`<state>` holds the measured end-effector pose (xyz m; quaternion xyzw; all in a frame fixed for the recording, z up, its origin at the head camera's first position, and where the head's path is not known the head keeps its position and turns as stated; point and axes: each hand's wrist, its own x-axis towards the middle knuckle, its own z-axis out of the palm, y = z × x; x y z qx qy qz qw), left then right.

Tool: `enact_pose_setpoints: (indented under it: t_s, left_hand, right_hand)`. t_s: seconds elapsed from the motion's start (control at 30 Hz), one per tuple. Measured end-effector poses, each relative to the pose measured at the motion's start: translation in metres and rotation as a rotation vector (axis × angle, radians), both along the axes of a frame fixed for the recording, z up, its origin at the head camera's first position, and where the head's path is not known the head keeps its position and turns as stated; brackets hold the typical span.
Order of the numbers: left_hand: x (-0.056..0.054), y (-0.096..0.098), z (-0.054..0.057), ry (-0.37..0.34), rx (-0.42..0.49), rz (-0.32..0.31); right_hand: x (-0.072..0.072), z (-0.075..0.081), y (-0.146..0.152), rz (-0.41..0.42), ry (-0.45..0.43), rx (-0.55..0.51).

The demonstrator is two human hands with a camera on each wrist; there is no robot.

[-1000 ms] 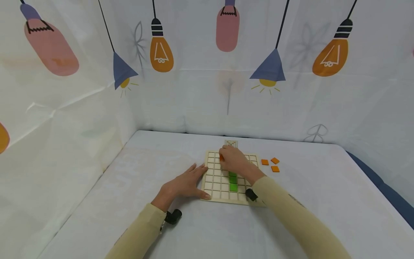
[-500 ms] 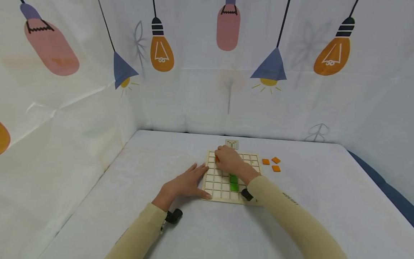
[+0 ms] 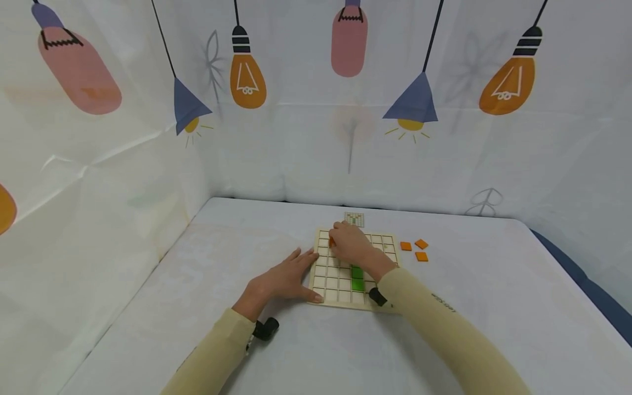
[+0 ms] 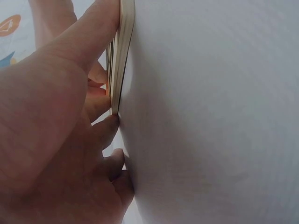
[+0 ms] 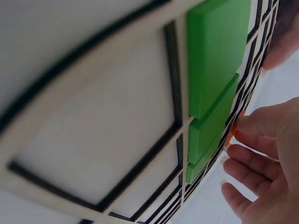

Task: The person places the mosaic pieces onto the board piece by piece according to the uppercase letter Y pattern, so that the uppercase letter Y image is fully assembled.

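A pale wooden grid board (image 3: 332, 282) lies flat on the white table. My left hand (image 3: 283, 278), fingers spread, rests along its left edge; in the left wrist view the thumb touches the board's side (image 4: 124, 51). Over the upper left squares my right hand (image 3: 351, 244) pinches an orange square tile (image 3: 331, 242) between thumb and fingers, at the board's surface. Whether the tile sits fully in a square is hidden by the fingers. A column of green tiles (image 5: 212, 93) fills squares near the middle of the board, partly covered by my right forearm in the head view.
Three loose orange tiles (image 3: 406, 246) lie on the table right of the board. Behind the board is a small card (image 3: 354, 219) printed with a grid pattern. A white curtain (image 3: 316, 148) with printed lamps hangs behind and to the left of the table (image 3: 237, 236).
My right hand has shifted slightly left across the board with the orange tile, then stayed nearly still over the last half second. The left hand keeps its place on the board's edge.
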<state>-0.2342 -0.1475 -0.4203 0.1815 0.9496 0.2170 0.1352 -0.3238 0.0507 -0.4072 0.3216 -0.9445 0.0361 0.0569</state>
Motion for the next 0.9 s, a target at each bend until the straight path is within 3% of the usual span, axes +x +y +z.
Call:
enact_pose_setpoints:
  t_s: [0.37, 0.63, 0.9]
  left_hand:
    - [0.0, 0.0, 0.001, 0.005, -0.003, -0.007]
    - [0.002, 0.001, 0.002, -0.007, 0.006, -0.016]
    - [0.001, 0.001, 0.001, 0.006, 0.004, -0.009]
  right_hand:
    - [0.0, -0.001, 0.006, 0.015, 0.003, 0.015]
    - [0.008, -0.001, 0.017, 0.027, -0.007, 0.034]
    - [0.012, -0.003, 0.028, 0.069, 0.038, 0.015]
